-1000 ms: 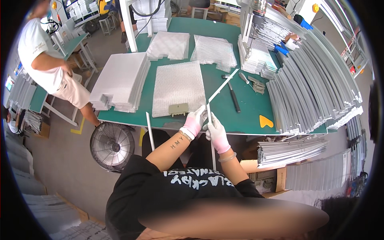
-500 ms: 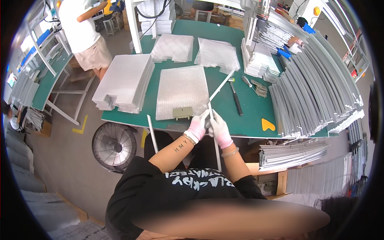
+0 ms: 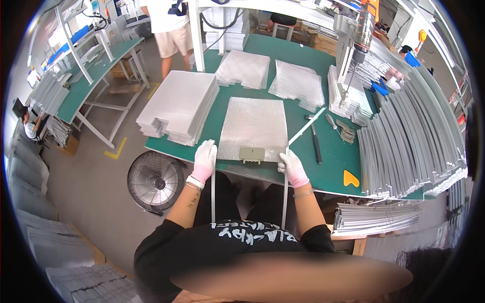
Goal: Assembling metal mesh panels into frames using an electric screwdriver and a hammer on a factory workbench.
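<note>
My left hand [image 3: 205,157], in a white and pink glove, is closed at the upper end of a thin pale metal strip [image 3: 213,197] that runs down toward my lap. My right hand [image 3: 293,167], gloved alike, pinches a second upright strip [image 3: 285,202] at its bend. From that bend an angled strip [image 3: 307,127] slants up to the right over the table. Between my hands lies a silvery mesh panel [image 3: 254,123] on the green table. An olive-grey plastic piece [image 3: 251,154] with small prongs rests at the panel's near edge.
Stacked white panels [image 3: 179,96] stand left; two mesh piles [image 3: 243,69] [image 3: 298,83] lie behind. Right of my hand are a hammer [image 3: 316,144], a screwdriver [image 3: 331,121] and a yellow scraper [image 3: 350,178]. Beyond rise many grey strips [image 3: 409,126]. A fan [image 3: 156,182] stands on the floor.
My hands were together at the right-hand strip. My left hand has moved left and now grips the left strip; my right hand stays on the bend. The view has shifted.
</note>
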Motion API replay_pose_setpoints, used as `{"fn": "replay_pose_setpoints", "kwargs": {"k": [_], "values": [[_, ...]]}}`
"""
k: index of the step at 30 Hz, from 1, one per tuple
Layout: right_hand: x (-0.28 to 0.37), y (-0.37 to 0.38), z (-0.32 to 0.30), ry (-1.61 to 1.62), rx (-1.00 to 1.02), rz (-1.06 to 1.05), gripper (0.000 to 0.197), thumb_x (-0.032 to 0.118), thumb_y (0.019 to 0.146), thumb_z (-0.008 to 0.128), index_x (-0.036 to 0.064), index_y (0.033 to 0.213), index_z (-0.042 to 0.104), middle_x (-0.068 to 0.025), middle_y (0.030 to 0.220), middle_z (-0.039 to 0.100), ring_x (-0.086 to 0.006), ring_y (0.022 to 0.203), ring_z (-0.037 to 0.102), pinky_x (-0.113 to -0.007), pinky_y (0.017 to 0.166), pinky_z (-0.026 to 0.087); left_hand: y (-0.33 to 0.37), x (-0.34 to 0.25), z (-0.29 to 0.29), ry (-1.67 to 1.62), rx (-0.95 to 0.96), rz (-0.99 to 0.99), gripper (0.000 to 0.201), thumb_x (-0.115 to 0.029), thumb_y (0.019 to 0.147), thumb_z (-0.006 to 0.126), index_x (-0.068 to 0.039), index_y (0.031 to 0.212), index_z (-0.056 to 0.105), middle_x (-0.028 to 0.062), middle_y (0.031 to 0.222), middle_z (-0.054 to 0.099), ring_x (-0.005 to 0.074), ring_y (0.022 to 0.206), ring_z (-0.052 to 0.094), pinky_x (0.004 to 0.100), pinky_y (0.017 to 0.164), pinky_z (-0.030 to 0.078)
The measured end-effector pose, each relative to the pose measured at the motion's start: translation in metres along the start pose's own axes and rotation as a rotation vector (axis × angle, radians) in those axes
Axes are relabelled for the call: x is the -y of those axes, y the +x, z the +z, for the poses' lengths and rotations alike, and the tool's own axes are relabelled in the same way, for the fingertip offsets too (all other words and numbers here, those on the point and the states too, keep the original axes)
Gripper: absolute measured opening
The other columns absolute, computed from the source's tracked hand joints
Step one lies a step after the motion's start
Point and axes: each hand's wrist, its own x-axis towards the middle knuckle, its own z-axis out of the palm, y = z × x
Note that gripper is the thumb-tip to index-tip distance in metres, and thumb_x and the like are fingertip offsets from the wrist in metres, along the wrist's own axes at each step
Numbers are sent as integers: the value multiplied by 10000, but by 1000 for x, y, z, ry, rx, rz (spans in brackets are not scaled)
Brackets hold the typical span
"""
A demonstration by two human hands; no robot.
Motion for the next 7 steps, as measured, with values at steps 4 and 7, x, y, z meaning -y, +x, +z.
{"fn": "replay_pose_setpoints", "kwargs": {"k": [4, 7], "values": [[3, -2, 2, -34, -5, -36, 102, 105, 978, 526, 101, 1051, 455, 16, 789, 392, -87, 559, 380, -249, 505, 345, 29, -38, -25, -1432, 287, -642, 489, -252, 1010, 515, 5, 1422, 455, 184, 1440, 510, 324, 1289, 524, 409, 1131, 376], [2, -4, 2, -53, -19, -62, 186, 87, 967, 532, 96, 1131, 445, 8, 805, 393, -100, 574, 394, -270, 517, 368, 32, -17, -18, -1049, 547, -293, 651, -437, 1058, 408, -61, 1565, 248, 142, 1572, 369, 295, 1395, 422, 450, 1184, 294]]}}
